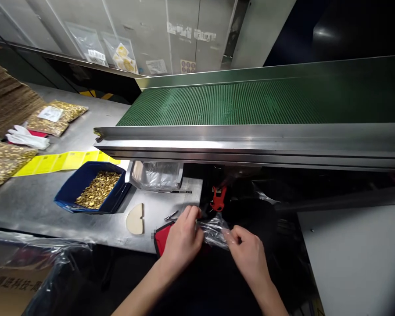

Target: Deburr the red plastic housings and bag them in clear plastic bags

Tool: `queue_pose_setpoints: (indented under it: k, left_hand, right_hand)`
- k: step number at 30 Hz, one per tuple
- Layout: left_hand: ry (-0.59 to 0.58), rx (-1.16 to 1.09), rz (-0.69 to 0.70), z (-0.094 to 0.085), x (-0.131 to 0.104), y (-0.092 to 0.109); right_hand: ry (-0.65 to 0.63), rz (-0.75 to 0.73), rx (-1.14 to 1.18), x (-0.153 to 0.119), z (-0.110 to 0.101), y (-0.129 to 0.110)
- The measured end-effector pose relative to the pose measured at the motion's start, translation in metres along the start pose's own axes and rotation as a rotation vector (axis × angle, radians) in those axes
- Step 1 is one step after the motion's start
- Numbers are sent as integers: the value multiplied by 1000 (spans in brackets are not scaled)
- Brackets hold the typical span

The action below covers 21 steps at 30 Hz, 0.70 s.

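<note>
head view. two bare hands, one grip on each end of one clear plastic bag (215,230): left hand (184,232) with fingers curled tight on its near-left end, right hand (246,250) pinching its right end between thumb and fingers. bag stretched between them, crumpled.

counts around the grip: one red, black-edged piece (163,239) just left of and partly under the left hand; one red tool (218,199) just beyond the bag; one beige notched pad (135,219) left of the grip; one blue bin (64,193) farther left, holding many brass-coloured small parts (97,189), too many to count; one grey tray (181,175) beyond and left, lined with clear plastic; two filled bags, one whole (57,117), one cut off (6,160), far left; one green conveyor belt (217,103) beyond the grip.

hard to make out: contents of the bag, if any; left fingertips, hidden behind the knuckles; red tool's type, in shadow; a cardboard box (13,289), near left, cut off by the frame.
</note>
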<state>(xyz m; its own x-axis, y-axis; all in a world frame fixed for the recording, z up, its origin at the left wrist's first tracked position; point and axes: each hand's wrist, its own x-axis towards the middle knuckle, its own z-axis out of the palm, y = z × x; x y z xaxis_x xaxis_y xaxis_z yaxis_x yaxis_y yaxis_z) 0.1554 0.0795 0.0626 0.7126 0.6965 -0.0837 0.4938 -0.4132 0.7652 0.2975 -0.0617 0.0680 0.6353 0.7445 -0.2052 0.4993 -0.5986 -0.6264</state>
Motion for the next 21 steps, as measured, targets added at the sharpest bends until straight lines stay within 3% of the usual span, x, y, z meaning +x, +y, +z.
queue_pose_setpoints:
  k: [2, 3, 7, 8, 9, 11, 15, 19, 21]
  left_hand:
    - [-67, -46, -8, 2, -1, 3]
    - [-44, -71, -40, 0, 0, 3]
    - [367, -47, -146, -19, 7, 0]
    - [400, -55, -142, -24, 7, -2]
    - [368, -84, -132, -27, 4, -2]
    - [193, -165, -111, -27, -8, -3]
    - [-35, -176, -141, -24, -50, -11]
    - [-136, -452, -497, -47, -104, -43]
    - [-123, -585, -699, -64, -134, -65]
  right_hand:
    - [-83, -107, 55, -5, 2, -11]
    - [-109, -124, 48, -6, 3, -15]
    - [-68, -32, -182, -2, 8, -21]
    - [-55, -59, -214, 0, 9, -22]
    - [-55, -115, -215, 3, 11, -25]
    - [-48, -207, -159, 7, 16, -34]
    - [-41, -205, -55, 13, 19, -59]
    - [-505, -293, 243, 8, 9, -60]
    - [-658, -184, 373, 1, 12, -46]
